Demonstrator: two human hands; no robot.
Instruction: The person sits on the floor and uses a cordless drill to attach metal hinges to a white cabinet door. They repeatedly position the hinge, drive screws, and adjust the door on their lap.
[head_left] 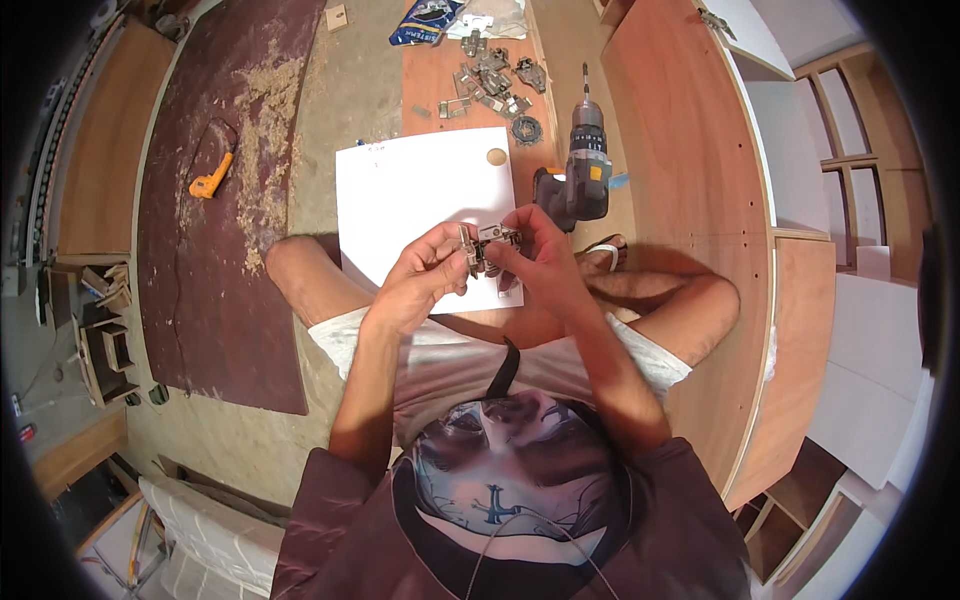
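Observation:
Between both hands, above a white panel [420, 190] lying across my lap, I hold a metal cabinet hinge [487, 243]. My left hand [428, 270] pinches its left end with thumb and fingers. The fingers of my right hand [540, 258] close round its right end. Near the panel's far right corner is a round hole [497, 157]. A small metal piece [508, 290] shows just below my right fingers, partly hidden.
Several loose hinges [490, 80] lie piled on a wooden board beyond the panel, beside a dark round disc [526, 130]. A cordless drill [585, 165] stands to the right. Leftward, a yellow-orange tool [211, 177] and sawdust [268, 130] lie on a dark red board [200, 300].

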